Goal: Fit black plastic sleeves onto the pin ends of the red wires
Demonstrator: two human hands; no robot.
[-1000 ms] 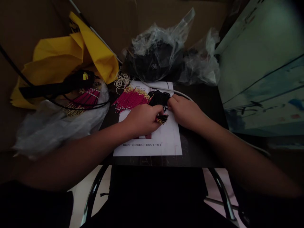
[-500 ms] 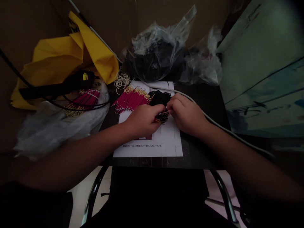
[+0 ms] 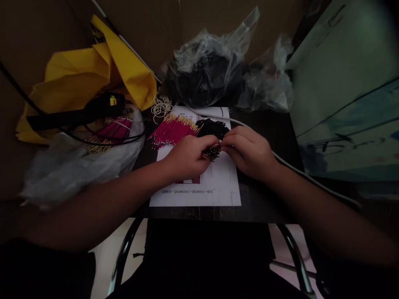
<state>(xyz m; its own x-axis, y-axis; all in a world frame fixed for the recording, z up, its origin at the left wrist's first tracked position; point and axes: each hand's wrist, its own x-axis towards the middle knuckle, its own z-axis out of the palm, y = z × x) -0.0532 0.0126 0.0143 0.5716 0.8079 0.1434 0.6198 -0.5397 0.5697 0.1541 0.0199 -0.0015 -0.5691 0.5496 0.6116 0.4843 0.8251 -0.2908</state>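
My left hand [image 3: 188, 157] is closed around a bundle of thin wires [image 3: 212, 152], whose dark, gold-tinged ends point toward the right. The rest of the bundle is hidden inside the fist. Pinched fingertips of my right hand [image 3: 252, 151] meet the right side of those ends; whatever is between them is too small to make out. Just behind the hands lie a fanned pile of red wires with gold tips [image 3: 174, 131] and a heap of short black pieces [image 3: 213, 128]. Both rest on a printed sheet of paper [image 3: 222, 193].
Clear plastic bags with black contents [image 3: 202, 79] stand at the back. A yellow bag [image 3: 77, 68], a black cable and a plastic bag [image 3: 81, 166] with more red wires are at left. A pale cord [image 3: 296, 170] crosses the dark table's right side.
My right hand has shifted slightly, its fingertips now at the bundle's right edge. More of the wire ends show. My left hand keeps its grip in nearly the same place.
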